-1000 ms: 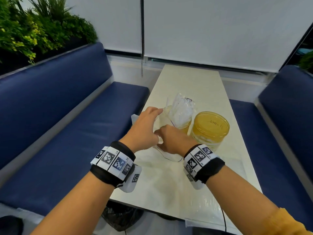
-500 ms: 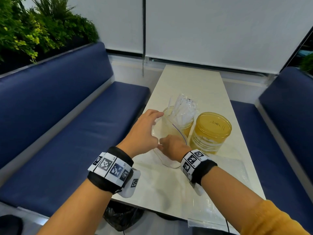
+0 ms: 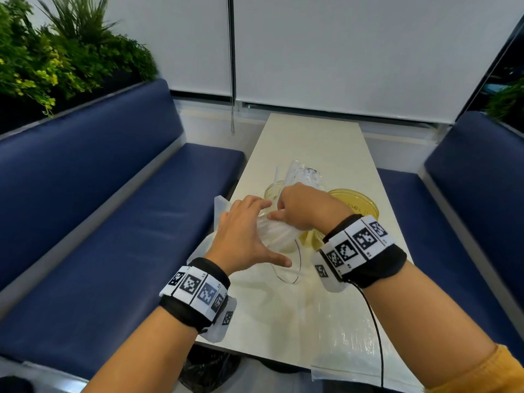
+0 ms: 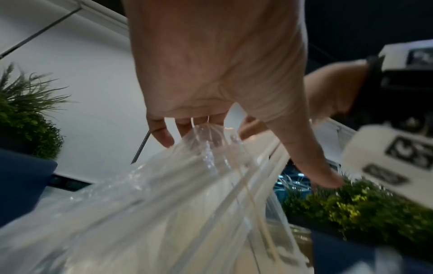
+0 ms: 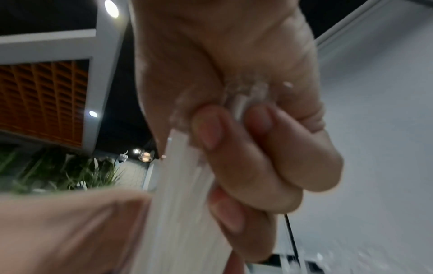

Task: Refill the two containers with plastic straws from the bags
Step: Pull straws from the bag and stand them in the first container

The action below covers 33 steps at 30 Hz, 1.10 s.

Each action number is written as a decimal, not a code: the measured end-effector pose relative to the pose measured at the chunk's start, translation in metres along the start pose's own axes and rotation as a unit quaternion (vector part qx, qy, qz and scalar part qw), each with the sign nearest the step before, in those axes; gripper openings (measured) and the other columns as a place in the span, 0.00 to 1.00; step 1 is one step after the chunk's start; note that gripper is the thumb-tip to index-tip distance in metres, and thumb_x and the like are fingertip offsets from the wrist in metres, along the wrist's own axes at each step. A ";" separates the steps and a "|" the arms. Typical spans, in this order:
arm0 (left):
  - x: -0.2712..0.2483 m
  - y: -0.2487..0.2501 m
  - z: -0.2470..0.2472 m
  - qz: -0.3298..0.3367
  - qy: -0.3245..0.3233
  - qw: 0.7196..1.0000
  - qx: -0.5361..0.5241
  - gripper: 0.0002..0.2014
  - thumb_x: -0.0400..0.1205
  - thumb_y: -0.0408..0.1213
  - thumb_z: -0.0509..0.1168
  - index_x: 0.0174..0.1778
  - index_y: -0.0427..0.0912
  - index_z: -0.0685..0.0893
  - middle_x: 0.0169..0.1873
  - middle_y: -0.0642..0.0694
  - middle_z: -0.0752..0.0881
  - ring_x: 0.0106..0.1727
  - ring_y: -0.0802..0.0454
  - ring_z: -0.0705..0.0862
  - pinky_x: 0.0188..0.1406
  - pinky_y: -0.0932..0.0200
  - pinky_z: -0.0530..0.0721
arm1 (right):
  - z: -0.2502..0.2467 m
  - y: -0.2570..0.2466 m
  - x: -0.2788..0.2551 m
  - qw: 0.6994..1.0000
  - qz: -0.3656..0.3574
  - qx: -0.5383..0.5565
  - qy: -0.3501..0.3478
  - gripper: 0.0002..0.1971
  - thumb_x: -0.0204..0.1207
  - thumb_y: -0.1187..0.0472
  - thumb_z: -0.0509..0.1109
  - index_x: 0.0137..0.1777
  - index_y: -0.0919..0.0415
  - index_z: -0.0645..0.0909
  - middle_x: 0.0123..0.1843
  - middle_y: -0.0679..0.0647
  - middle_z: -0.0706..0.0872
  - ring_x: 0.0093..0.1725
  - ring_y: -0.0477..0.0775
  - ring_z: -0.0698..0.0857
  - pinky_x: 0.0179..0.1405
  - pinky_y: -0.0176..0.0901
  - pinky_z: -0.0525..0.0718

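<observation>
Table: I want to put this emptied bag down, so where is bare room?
The far table toward the window blind is bare. The near end is crowded: containers, hands and plastic bags.

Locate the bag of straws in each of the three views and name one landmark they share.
Head: the bag of straws sits at centre, between both hands, above the table.
Left wrist: it fills the lower half, under the left hand.
Right wrist: only white straws and film show at centre, pinched by the right hand.
Shared landmark: the white blind.
</observation>
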<state>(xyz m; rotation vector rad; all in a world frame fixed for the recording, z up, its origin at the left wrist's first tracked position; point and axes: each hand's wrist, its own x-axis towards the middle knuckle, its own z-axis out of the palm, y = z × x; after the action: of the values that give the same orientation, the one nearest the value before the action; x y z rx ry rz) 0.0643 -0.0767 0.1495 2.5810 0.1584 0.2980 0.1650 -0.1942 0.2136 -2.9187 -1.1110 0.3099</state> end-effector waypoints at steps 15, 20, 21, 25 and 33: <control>0.024 -0.013 0.023 -0.039 0.135 0.990 0.000 0.21 0.83 0.48 0.66 0.29 0.54 0.62 0.29 0.56 0.69 0.32 0.52 0.68 0.41 0.52 0.66 | -0.037 0.003 -0.015 0.938 -0.058 0.212 0.268 0.40 0.78 0.25 0.49 0.43 0.58 0.90 0.34 0.54 0.90 0.35 0.52 0.89 0.47 0.54 0.88; 0.032 -0.021 0.028 -0.026 0.128 0.988 -0.085 0.18 0.81 0.57 0.59 0.30 0.52 0.67 0.27 0.54 0.73 0.31 0.47 0.72 0.37 0.40 0.78 | -0.008 -0.024 -0.009 0.899 -0.140 0.295 0.292 0.26 0.85 0.41 0.61 0.48 0.63 0.89 0.42 0.54 0.90 0.43 0.52 0.86 0.51 0.56 0.84; 0.032 -0.023 0.030 -0.023 0.131 0.987 -0.090 0.18 0.80 0.59 0.56 0.30 0.51 0.68 0.27 0.53 0.74 0.31 0.47 0.73 0.38 0.37 0.80 | -0.002 -0.028 -0.007 0.879 -0.151 0.327 0.312 0.19 0.85 0.46 0.65 0.53 0.61 0.89 0.46 0.52 0.90 0.46 0.49 0.86 0.53 0.52 0.85; 0.030 -0.027 0.025 -0.037 0.144 0.983 -0.105 0.18 0.83 0.54 0.60 0.28 0.52 0.68 0.27 0.53 0.74 0.31 0.48 0.74 0.34 0.45 0.77 | 0.005 -0.024 -0.001 0.767 -0.150 0.524 0.339 0.32 0.75 0.46 0.78 0.77 0.48 0.70 0.61 0.48 0.86 0.61 0.43 0.85 0.61 0.37 0.84; 0.031 -0.017 0.012 -0.068 0.151 0.967 -0.195 0.05 0.81 0.38 0.66 0.42 0.43 0.84 0.32 0.51 0.86 0.35 0.50 0.86 0.27 0.56 0.82 | 0.045 -0.056 0.023 0.802 -0.033 0.536 0.262 0.16 0.79 0.46 0.73 0.43 0.59 0.92 0.38 0.49 0.94 0.42 0.43 0.92 0.51 0.53 0.91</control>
<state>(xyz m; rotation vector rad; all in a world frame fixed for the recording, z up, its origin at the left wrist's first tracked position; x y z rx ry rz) 0.0958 -0.0626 0.1362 2.1135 0.3472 0.6060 0.1363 -0.1400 0.1698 -1.7621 -0.6060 0.0578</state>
